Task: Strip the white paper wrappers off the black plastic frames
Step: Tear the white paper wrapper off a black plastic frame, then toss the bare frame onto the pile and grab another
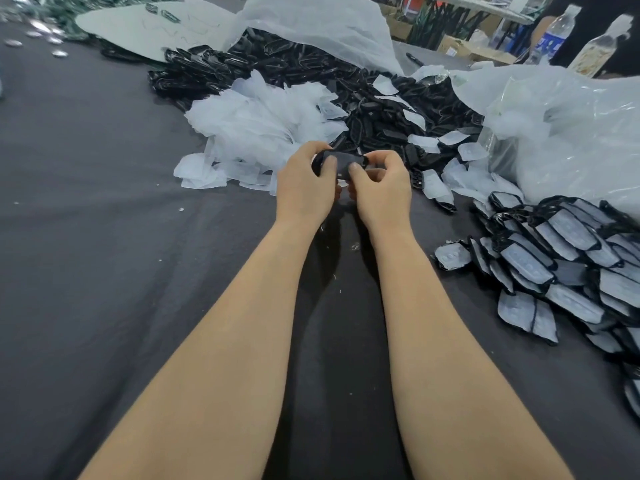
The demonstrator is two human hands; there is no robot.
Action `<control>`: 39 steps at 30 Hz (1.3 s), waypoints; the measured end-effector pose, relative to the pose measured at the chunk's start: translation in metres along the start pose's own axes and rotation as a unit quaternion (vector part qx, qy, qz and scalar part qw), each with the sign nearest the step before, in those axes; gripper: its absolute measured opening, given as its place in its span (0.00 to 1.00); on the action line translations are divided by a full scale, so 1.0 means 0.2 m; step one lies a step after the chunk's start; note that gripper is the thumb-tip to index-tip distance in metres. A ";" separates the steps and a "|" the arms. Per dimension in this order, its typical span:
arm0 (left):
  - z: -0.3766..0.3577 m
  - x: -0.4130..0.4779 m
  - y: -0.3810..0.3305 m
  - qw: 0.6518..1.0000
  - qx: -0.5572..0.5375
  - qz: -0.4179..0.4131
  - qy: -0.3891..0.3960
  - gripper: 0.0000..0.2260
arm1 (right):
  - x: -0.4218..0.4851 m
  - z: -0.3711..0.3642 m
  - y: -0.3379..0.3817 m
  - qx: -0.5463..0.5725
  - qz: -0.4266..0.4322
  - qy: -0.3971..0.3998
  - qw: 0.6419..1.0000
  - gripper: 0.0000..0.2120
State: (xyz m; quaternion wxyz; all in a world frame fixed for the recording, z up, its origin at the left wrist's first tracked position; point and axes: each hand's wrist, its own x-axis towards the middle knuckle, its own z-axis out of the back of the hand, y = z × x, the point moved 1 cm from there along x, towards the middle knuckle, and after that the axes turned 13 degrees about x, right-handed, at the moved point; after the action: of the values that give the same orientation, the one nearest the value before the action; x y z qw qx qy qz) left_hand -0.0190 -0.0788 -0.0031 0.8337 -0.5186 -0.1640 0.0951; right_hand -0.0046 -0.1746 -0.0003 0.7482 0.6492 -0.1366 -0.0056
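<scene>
- Seen from a head-worn camera, two bare forearms reach forward from 6 o'clock over a table covered in dark grey cloth (104,237).
- The hands meet at the middle of the view and share one black plastic frame (341,161), lifted just above the cloth.
- The left hand (306,183) grips the frame's left end, fingers curled behind it and thumb pressed on its front face.
- The right hand (379,188) pinches the right end in the same way, thumb on the front and fingers curled behind.
- The frame's front looks bare, glossy black. A sliver of white shows just below it between the hands, but whether that is wrapper cannot be told.
- At 11 o'clock from the hands, touching distance beyond them, lies a heap of loose white paper wrappers (263,123).
- At 12 o'clock, behind that heap, a broad pile of bare black frames (311,71) spreads across the table, with a few white wrappers scattered on it.
- At 4 o'clock sits a stack of wrapped frames (568,258), each black rim showing round a white paper face.
- At 2 o'clock is a large clear plastic bag (571,133), crumpled.
- A white plastic sheet (318,26) rises behind the bare frames at 12 o'clock.
- Two clear bottles (554,32) stand at the far 1 o'clock edge.
</scene>
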 end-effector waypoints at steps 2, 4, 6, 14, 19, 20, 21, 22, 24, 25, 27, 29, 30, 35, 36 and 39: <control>0.00 -0.01 0.00 1.000 -0.017 0.003 0.003 0.08 | -0.01 0.01 0.01 0.005 -0.001 0.004 1.000 0.06; 0.00 -0.02 -0.01 1.000 -0.022 0.000 -0.002 0.06 | -0.01 0.02 0.03 0.015 -0.002 0.000 1.000 0.04; 0.00 -0.02 -0.02 0.999 -0.031 -0.007 -0.005 0.05 | -0.01 0.04 0.05 0.013 0.005 -0.014 1.000 0.04; -0.27 -0.10 -0.29 0.997 -0.002 -0.059 0.054 0.06 | -0.01 0.44 0.13 -0.075 0.049 -0.158 0.983 0.03; -0.55 -0.25 -0.50 0.987 0.044 -0.109 0.114 0.07 | -0.08 0.81 0.11 -0.113 0.039 -0.277 0.953 0.02; -0.60 -0.28 -0.53 0.984 0.058 -0.117 0.122 0.08 | -0.09 0.87 0.11 -0.121 0.041 -0.298 0.946 0.04; -0.65 -0.31 -0.56 0.981 0.078 -0.124 0.130 0.09 | -0.11 0.92 0.10 -0.134 0.038 -0.313 0.940 0.05; -0.70 -0.33 -0.58 0.976 0.108 -0.130 0.135 0.10 | -0.12 0.96 0.10 -0.155 0.029 -0.322 0.934 0.06; -0.77 -0.36 -0.60 0.962 0.190 -0.142 0.133 0.13 | -0.13 1.00 0.07 -0.209 0.002 -0.328 0.921 0.06; -0.79 -0.37 -0.59 0.955 0.225 -0.148 0.127 0.13 | -0.13 1.01 0.06 -0.236 -0.016 -0.334 0.912 0.06; -0.82 -0.38 -0.59 0.949 0.252 -0.152 0.116 0.14 | -0.14 1.03 0.05 -0.269 -0.041 -0.349 0.896 0.07; -0.82 -0.37 -0.58 0.956 0.229 -0.144 0.118 0.15 | -0.13 1.01 0.05 -0.281 -0.033 -0.358 0.890 0.10; -0.81 -0.36 -0.58 0.964 0.195 -0.135 0.122 0.16 | -0.13 0.99 0.06 -0.283 -0.018 -0.360 0.889 0.11; -0.64 -0.27 -0.56 0.992 0.006 -0.091 0.089 0.11 | -0.09 0.78 0.14 -0.255 0.065 -0.324 0.909 0.10; -0.59 -0.24 -0.55 0.993 -0.011 -0.083 0.077 0.08 | -0.08 0.72 0.15 -0.244 0.076 -0.302 0.919 0.09; -0.41 -0.13 -0.47 0.997 -0.028 -0.061 0.031 0.03 | -0.04 0.50 0.18 -0.179 0.099 -0.210 0.956 0.07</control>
State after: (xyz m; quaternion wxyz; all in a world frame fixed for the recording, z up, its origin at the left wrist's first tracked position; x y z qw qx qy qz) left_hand -0.0139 -0.1967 0.0430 0.8280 -0.5332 -0.1720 0.0230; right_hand -0.0400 -0.2647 0.0456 0.8035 0.4721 -0.3507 -0.0924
